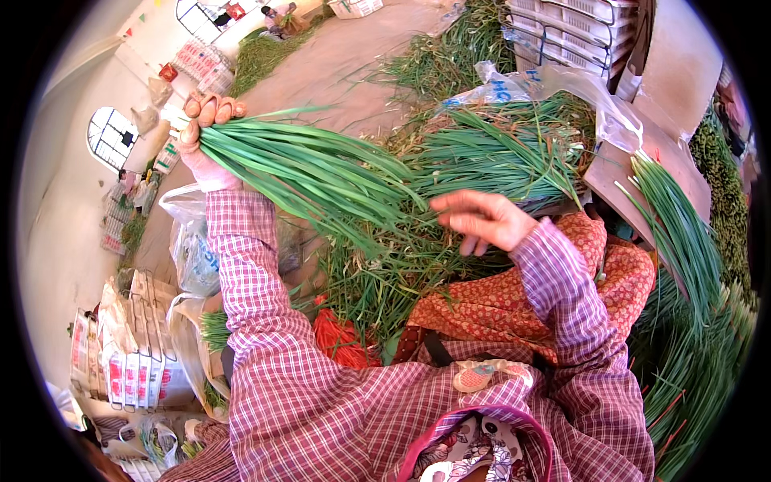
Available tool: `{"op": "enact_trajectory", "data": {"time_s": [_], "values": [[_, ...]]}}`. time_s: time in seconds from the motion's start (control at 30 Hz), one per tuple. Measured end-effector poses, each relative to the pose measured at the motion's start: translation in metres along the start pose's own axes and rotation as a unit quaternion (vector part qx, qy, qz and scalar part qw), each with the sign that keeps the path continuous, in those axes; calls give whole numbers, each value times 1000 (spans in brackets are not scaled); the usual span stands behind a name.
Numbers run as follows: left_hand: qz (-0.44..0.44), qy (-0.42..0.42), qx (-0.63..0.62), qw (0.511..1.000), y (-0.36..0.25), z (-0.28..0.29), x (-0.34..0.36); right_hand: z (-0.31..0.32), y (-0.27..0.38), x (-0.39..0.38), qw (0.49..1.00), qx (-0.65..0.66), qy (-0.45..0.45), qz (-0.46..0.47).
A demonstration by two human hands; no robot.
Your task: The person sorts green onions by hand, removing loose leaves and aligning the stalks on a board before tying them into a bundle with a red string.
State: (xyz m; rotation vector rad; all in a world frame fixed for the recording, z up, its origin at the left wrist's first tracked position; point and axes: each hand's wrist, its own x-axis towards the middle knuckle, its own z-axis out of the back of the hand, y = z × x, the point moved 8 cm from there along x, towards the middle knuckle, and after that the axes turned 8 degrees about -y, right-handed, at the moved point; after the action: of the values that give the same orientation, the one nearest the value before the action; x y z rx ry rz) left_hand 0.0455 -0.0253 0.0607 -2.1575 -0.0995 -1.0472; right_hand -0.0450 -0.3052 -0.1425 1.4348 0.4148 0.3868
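Note:
My left hand [210,128] is raised at the upper left, its fingers closed around the base of a bunch of long green leaves [309,173], which fan out to the right. My right hand [482,218] is open near the tips of that bunch, fingers apart and slightly bent, holding nothing. Behind it lies a heap of similar greens [506,149] with some dry strands. Loose leaves and trimmings [361,265] cover the area below the held bunch, beside red strands [333,333] and my patterned orange-red lap [490,305].
A board [610,185] at right bears a long bunch [675,233], with more greens [691,386] below. Stacked crates [566,36] and clear plastic [554,84] stand behind. Bags [193,233] and crates [136,361] are at left. Another person [273,20] is far back.

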Motion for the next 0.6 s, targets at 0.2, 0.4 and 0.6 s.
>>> {"op": "enact_trajectory", "data": {"time_s": [0.2, 0.4, 0.6], "values": [[3, -108, 54, 993, 28, -13, 9, 3, -83, 0, 906, -390, 39, -160], [-8, -141, 489, 860, 68, -103, -25, 48, -7, -21, 877, -313, -330, 153], [-301, 160, 597, 726, 157, -193, -58, 32, 49, 10, 772, 318, -253, 488]]}}
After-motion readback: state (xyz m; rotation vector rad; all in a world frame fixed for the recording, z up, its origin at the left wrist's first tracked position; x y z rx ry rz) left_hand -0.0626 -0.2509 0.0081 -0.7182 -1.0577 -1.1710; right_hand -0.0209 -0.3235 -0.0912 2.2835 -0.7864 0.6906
